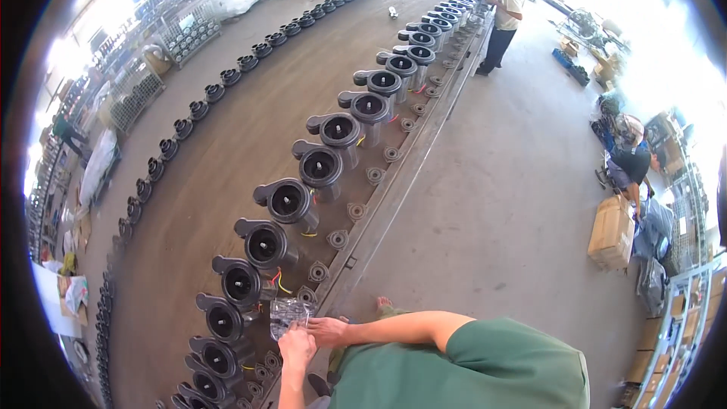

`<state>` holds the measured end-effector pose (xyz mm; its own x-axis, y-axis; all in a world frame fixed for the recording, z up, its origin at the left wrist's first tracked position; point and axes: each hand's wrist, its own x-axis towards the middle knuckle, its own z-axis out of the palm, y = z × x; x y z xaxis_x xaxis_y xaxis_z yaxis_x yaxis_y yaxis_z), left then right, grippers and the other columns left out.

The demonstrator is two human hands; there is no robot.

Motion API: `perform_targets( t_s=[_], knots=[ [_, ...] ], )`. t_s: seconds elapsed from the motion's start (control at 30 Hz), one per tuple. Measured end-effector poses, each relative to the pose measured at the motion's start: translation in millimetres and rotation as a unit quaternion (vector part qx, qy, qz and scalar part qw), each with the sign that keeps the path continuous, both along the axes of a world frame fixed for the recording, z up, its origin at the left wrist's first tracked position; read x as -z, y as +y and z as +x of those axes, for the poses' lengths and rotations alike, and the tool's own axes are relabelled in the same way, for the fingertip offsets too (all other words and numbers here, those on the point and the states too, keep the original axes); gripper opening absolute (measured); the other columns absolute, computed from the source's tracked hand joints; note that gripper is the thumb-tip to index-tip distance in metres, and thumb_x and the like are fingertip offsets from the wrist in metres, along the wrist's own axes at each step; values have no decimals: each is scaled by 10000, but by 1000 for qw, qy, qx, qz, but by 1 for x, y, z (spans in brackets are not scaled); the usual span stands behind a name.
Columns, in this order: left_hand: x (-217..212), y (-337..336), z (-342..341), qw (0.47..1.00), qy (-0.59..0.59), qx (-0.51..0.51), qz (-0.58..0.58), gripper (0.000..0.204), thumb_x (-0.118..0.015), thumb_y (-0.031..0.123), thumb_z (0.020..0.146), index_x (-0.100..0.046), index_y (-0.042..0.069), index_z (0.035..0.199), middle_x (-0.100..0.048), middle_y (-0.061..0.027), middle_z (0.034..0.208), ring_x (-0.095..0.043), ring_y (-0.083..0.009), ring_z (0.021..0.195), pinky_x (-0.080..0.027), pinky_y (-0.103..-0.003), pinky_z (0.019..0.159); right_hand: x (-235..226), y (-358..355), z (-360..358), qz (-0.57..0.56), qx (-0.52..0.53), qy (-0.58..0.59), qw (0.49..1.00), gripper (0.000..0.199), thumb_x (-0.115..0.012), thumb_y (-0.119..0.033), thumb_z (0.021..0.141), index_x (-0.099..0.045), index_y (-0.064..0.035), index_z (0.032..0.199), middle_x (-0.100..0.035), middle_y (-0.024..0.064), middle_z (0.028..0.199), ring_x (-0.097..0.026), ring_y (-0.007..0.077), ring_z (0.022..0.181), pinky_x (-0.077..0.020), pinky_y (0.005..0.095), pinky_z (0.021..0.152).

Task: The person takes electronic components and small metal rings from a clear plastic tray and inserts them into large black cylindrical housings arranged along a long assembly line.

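Bag, contents indistinct, is held in left hand and right hand.

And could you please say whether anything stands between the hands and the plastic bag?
Nothing visible does: the left hand and right hand are both at the lower edge of the clear plastic bag. A black housing stands left of it, not between.
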<state>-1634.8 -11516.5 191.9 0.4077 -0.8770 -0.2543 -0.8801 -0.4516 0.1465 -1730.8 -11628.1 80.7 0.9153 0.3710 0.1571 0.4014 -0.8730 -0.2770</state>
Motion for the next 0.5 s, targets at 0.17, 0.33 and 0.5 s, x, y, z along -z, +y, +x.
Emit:
perform_targets(
  t_s=[0.17, 0.33, 0.5],
  knots=[
    [18, 14, -11, 993, -108, 13, -45, 251, -654, 251, 785, -716, 9, 807, -702, -208, 914, -715, -368, 751, -588, -473, 677, 34, 29, 32, 116, 59, -21, 991, 640, -577, -264, 879, -472, -52, 1473, -358, 96, 1606, -247, 232, 1523, -134, 411, 1280],
    [7, 7, 1, 997, -55, 21, -50, 89, -658, 164, 668, -694, 108, 609, -694, -137, 687, -705, -333, 645, -578, -457, 582, 71, 55, 62, 106, 60, -4, 993, 608, -499, -309, 945, -420, -66, 1496, -387, 121, 1580, -316, 279, 1480, -213, 434, 1252],
    [10, 7, -8, 991, -73, 27, -106, 114, -677, 196, 627, -679, 98, 568, -661, -129, 663, -667, -300, 623, -546, -416, 530, 41, 44, 72, -20, 100, -143, 984, 569, -503, -326, 911, -511, 3, 1374, -408, 197, 1561, -297, 369, 1492, -218, 497, 1242]
  ],
)
